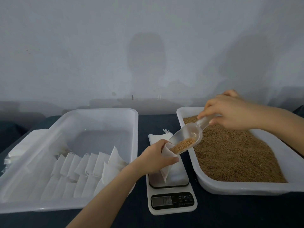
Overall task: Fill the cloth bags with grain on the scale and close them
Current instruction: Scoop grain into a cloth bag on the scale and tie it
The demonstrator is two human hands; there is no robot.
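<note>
From here I see my left hand (154, 157) gripping the mouth of a small white cloth bag (165, 173), fingers and thumb curled round the upper edge so the opening faces up and to the right. The bag's lower corner rests on the platform of the white digital kitchen scale (171, 203), which stands on the dark blue table (230, 213) between the two trays. The scale's display is lit, but I cannot read the figure. My right hand (230, 112) pinches the handle of a clear plastic scoop (189, 135) between fingertips and thumb. The scoop tilts down to the left, its lip touching the bag's open mouth, with a small heap of golden-brown grain (182, 144) lying near that lip. The right hand is over the far end of a white rectangular plastic tray (246, 188) just right of the scale, filled with a level bed of the same grain. Left of the scale sits a second white plastic tray (98, 111); rows of white cloth bags (85, 165) overlap along its near half. A few more flat white bags (156, 137) lie on the table just behind the scale, and another flat pile (18, 150) lies outside the left tray's far left edge. A pale wall (148, 46) stands behind the table.
</note>
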